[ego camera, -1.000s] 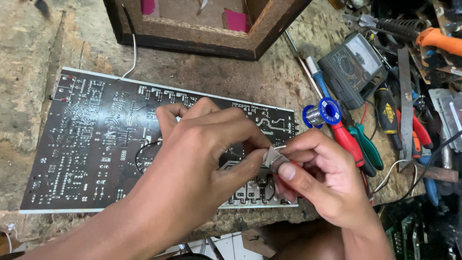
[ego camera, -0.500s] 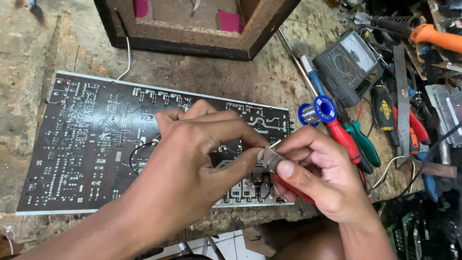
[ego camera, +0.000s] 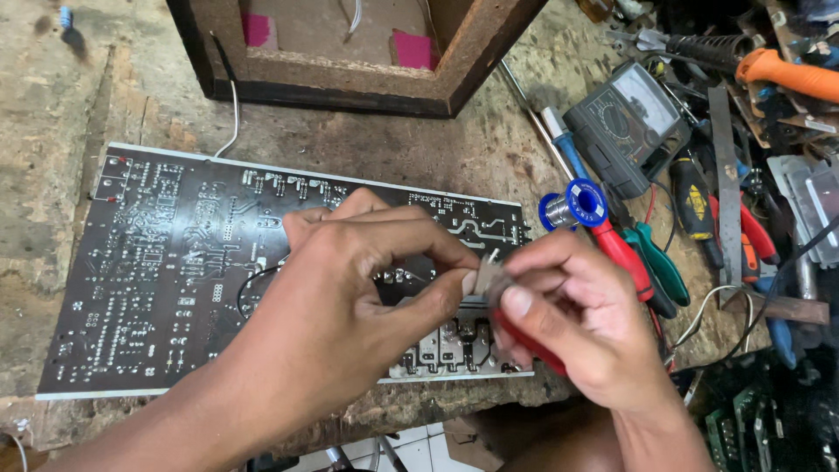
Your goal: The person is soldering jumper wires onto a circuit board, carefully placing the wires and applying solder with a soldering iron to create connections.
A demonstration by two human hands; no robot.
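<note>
An electronics repair workshop: a rough wooden counter (ego camera: 52, 218) carries a circuit board (ego camera: 175, 262), multimeter (ego camera: 625, 122), solder spool (ego camera: 578, 203), pliers (ego camera: 664, 267) and screwdrivers (ego camera: 559, 140).

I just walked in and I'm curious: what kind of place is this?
Most likely an electronics repair bench. A large circuit board lies on the worn wooden table, with a meter, a blue spool of solder and pliers alongside.

A circuit board (ego camera: 175, 271) lies flat on the table (ego camera: 52, 105), near its front edge. A wooden box (ego camera: 350, 79) sits behind it. To the right lie a solder spool (ego camera: 577, 203), a meter (ego camera: 625, 122) farther back, and pliers (ego camera: 651, 262).
</note>
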